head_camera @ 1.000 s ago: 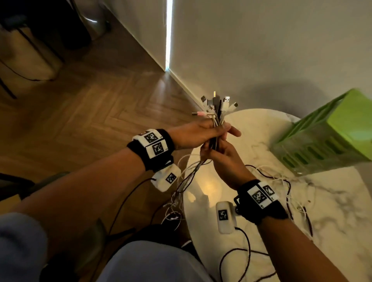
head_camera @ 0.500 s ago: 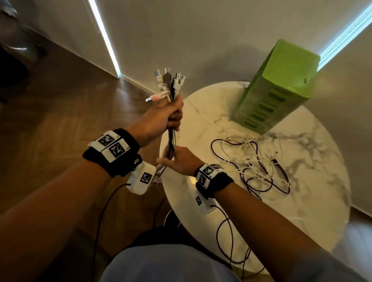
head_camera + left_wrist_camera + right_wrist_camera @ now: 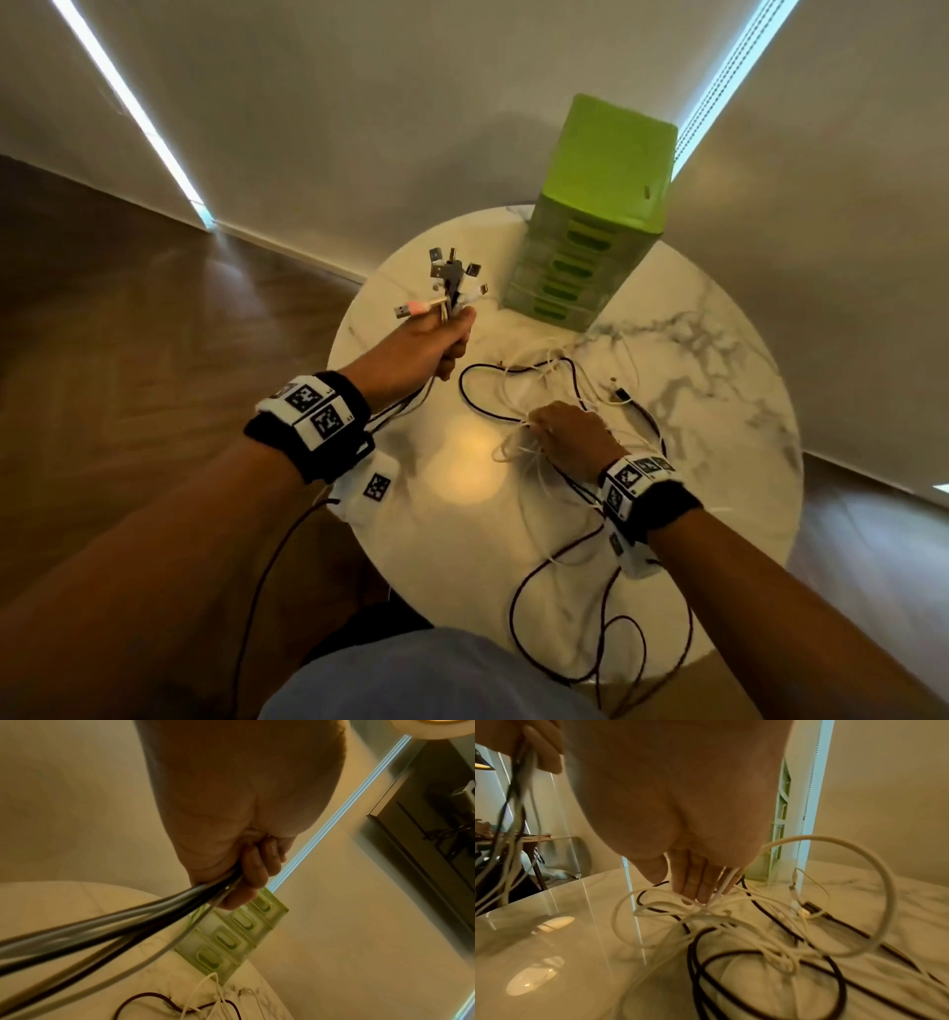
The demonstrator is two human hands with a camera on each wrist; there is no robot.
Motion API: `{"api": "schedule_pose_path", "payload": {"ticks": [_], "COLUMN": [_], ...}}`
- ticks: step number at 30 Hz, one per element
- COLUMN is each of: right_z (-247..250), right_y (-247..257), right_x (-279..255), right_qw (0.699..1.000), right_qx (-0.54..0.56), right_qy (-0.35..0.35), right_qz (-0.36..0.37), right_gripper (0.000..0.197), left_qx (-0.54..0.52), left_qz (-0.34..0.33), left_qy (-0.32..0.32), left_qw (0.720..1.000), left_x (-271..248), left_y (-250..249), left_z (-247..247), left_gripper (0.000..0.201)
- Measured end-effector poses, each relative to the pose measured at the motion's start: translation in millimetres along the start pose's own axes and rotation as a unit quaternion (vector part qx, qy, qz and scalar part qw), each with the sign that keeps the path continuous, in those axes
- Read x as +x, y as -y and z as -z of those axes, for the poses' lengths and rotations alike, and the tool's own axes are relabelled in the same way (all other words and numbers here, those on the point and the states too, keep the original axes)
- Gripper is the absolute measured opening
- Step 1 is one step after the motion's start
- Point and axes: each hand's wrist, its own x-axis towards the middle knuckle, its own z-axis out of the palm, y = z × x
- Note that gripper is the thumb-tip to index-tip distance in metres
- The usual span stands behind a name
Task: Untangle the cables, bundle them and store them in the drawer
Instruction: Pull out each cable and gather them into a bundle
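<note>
My left hand [image 3: 456,340] grips a bundle of cables just under their plugs [image 3: 452,277], which fan out upward above the table's far left edge. In the left wrist view the fingers [image 3: 257,870] wrap round the grey and black cords [image 3: 107,931], which trail down off the table. My right hand [image 3: 536,426] is down on the loose tangle of white and black cables [image 3: 513,380] on the table. Its fingertips [image 3: 695,888] pinch a thin white cable [image 3: 725,882]. The green drawer unit [image 3: 601,216] stands at the back, all drawers closed.
The round white marble table [image 3: 719,462] stands against a grey wall. Black cords [image 3: 565,632] from the wrist cameras loop over its near edge. A loose black plug [image 3: 621,394] lies right of my right hand. Wooden floor surrounds the table.
My right hand has let go of the cords under my left hand and dropped to the loose tangle on the table. The left hand keeps its grip. My view has swung over the table.
</note>
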Motion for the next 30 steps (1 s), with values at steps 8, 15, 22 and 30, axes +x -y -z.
{"api": "schedule_pose_path", "payload": {"ticks": [8, 15, 22, 30], "right_z": [14.7, 15.4, 1.4, 13.5], "right_y": [-25.3, -28.0, -11.2, -32.8], "right_x": [-6.7, 29.6, 31.6, 32.4], "right_qw": [0.979, 0.977, 0.994, 0.951], "right_qx": [0.198, 0.190, 0.093, 0.283], "right_qy": [-0.048, 0.025, 0.053, -0.117], "right_qz": [0.001, -0.097, -0.026, 0.049], "right_gripper": [0.029, 0.026, 0.033, 0.018], "left_qx": [0.021, 0.014, -0.009, -0.006], "left_qz": [0.034, 0.050, 0.055, 0.056], "left_qy": [0.010, -0.010, -0.029, -0.032], "left_qw": [0.999, 0.999, 0.998, 0.998], "left_x": [39.3, 47.7, 52.0, 52.3], "left_y": [8.2, 18.6, 22.1, 25.4], "left_z": [-33.4, -42.3, -40.4, -41.5], "left_gripper": [0.030, 0.031, 0.034, 0.035]}}
